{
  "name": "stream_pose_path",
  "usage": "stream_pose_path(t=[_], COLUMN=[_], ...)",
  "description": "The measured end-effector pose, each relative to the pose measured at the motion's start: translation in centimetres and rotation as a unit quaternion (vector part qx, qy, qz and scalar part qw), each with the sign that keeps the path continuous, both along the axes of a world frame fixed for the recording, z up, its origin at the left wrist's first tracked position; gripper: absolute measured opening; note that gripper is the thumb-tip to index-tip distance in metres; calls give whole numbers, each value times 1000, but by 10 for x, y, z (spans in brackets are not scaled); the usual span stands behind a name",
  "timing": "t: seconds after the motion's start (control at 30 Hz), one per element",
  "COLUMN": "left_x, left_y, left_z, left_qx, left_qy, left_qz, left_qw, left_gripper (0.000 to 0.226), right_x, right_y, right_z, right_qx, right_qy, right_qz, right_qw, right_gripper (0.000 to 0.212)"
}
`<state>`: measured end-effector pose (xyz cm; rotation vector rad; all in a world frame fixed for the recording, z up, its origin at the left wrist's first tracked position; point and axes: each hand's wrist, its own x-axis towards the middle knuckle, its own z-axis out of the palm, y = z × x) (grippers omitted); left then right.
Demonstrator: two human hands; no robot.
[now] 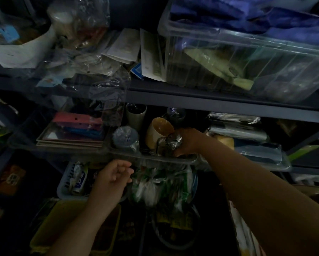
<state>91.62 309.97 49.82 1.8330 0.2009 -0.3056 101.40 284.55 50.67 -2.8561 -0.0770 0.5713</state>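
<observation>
Right hand [188, 143] grasping a plastic-wrapped glass mug [164, 146] in dim shelving.
The mug stands in a clear tray [155, 158] under a dark shelf board [210, 106], just right of a tilted yellowish cup [158, 132]. The right grip is clenched on its wrapping. The left hand [114, 174] hovers nearer and lower left, grip released, fingers loosely curled. A wrapped round tin [125, 137] farther left bears a blue mark like "7". Other labels are too dim to read.

The right arm stretches forward from the lower right, its bare forearm straight, and the right hand [189, 142] curls its fingers round a small clear-wrapped item [174, 140]. The left hand [113, 179] hangs lower and nearer, fingers loosely curled, holding nothing.
</observation>
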Motion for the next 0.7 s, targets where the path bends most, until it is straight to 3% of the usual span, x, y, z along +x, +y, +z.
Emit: stream_pose_path(t=[0.13,0.4,0.47,0.57,0.7], left_x=[-4,-9,-9,-10,-21], left_y=[10,13,9,-2,-32], left_z=[-1,-11,-15,-20,-30], left_qx=[7,-2,-4,-7,2], left_qy=[-7,28,37,51,62], left_qz=[14,5,-9,-36,-86], left_qw=[1000,1000,999,998,994], left_gripper=[13,11,10,7,12], right_x=[11,10,-4,-42,-119], right_y=[11,1,3,9,-1], right_z=[-26,-49,-37,-9,18], right_qx=[-36,1,39,91,179], right_qy=[18,-14,-51,-143,-199], right_qz=[2,-31,-66,-94,-120], right_qw=[999,999,996,981,956], right_gripper=[85,107,97,63,48])
